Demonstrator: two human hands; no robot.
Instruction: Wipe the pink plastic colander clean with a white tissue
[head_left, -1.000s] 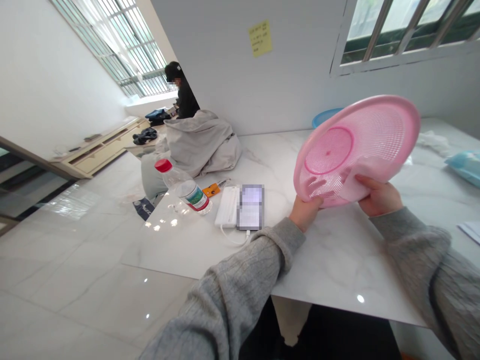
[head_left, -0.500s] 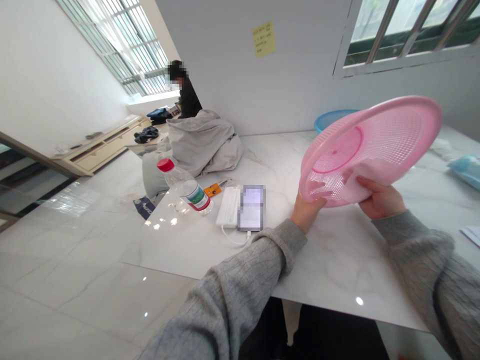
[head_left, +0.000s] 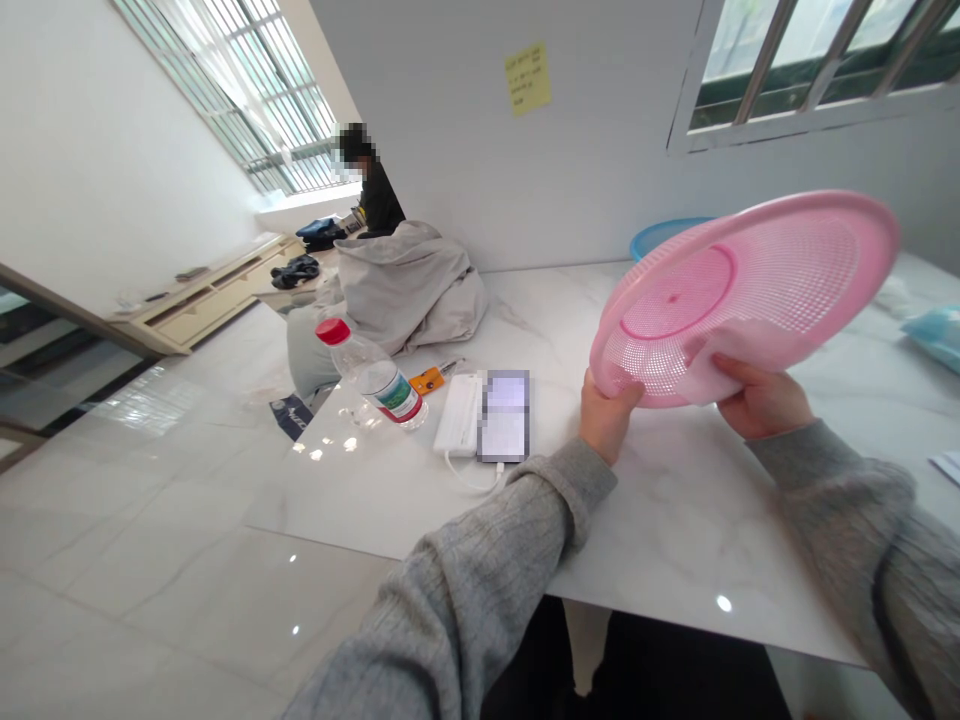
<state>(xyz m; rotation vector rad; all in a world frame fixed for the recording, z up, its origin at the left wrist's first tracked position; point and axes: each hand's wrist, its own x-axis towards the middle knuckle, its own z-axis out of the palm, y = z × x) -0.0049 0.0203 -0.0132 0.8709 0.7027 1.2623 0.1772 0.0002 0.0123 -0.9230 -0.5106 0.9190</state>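
Observation:
A pink mesh plastic basket (head_left: 814, 245) is held up above the white table, tilted so that its inside faces me. My left hand (head_left: 606, 425) grips its lower left rim, thumb on the near side and the other fingers mostly hidden behind. Inside the basket, my right hand (head_left: 769, 402) pinches a thin, pale wipe (head_left: 731, 350) that lies against the lower wall. The wipe looks pinkish white, and the fingers under it are covered.
Behind the pink basket a blue basket (head_left: 667, 236) stands by the wall. Left on the table are a red-capped water bottle (head_left: 394, 395), a white power bank (head_left: 456, 415), a phone (head_left: 504, 415) and grey cloth (head_left: 412, 280). A blue packet (head_left: 934, 330) lies at right. Another person sits far back.
The pink basket has turned slightly, its left rim shifting a little left and its right end outward. My left hand's fingers, earlier seen through the mesh, have moved toward the rim.

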